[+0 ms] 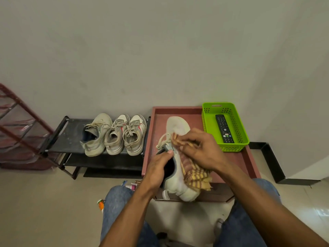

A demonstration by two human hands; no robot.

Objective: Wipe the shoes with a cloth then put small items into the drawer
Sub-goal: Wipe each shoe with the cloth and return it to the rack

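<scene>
Your right hand (201,148) has its fingers (187,139) curled and pressed together on a yellow-and-brown striped cloth (194,177), pushing it against the laced upper of a pale sneaker (176,129). Your left hand (158,170) grips the same sneaker at its collar, the thumb lying along the rim of the dark opening and the other fingers wrapped around the far side, where you cannot see them. The sneaker lies toe away from you on the reddish-brown bench (249,161), its heel hanging over the near edge, and the loose end of the cloth drapes down its right side. At the bench's far right corner stands a green plastic basket (208,122) with a black remote control (224,131) lying inside it. To the left of the bench, a low black shoe rack (71,136) carries three more pale sneakers (115,134) side by side, toes to the wall. On the floor by your left knee lie a few small items (131,185), too hidden to identify, and an orange-and-white object (101,205).
</scene>
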